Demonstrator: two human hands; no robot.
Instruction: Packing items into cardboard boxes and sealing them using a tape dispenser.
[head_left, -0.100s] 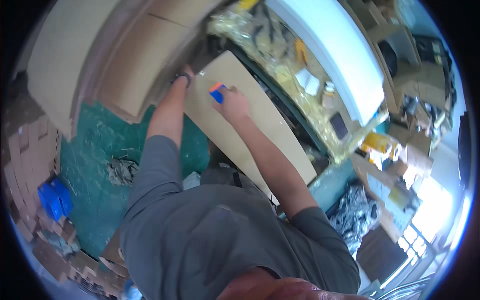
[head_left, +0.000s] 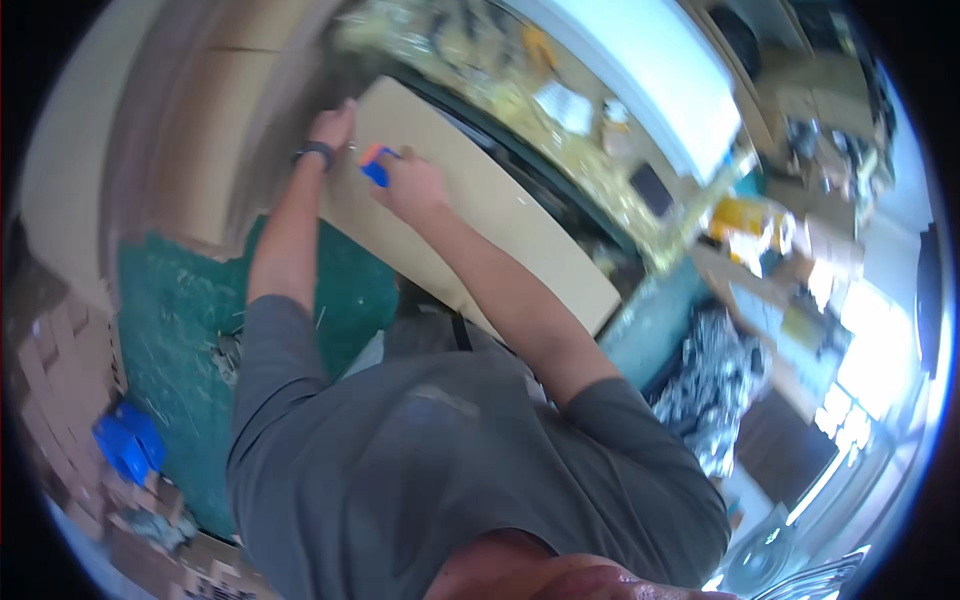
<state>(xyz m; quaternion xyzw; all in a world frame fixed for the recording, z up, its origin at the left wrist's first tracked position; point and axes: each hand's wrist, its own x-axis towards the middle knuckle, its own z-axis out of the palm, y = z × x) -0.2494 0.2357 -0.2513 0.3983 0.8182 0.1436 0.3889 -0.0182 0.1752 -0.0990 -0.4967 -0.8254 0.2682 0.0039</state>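
A long, narrow cardboard box lies slantwise in front of me, its flat brown face up. My right hand is closed around a small blue and orange hand tool, held over the box's far left part; its exact kind is not clear. At the box's left edge, near the far corner, is my left hand, a dark band round its wrist. Its fingers are drawn together, and what they grip is too blurred to make out. A small shiny spot shows on the box edge beside them.
Large cardboard sheets stand at the left. Beyond the box, a wrapped bench top holds a phone, a white paper and a long white panel. Blue objects lie on the green floor; crumpled silver plastic is at right.
The view has turned, so the box and bench sit further left in the picture. My left hand's fingers show more plainly at the box edge. The right hand keeps hold of the blue and orange tool.
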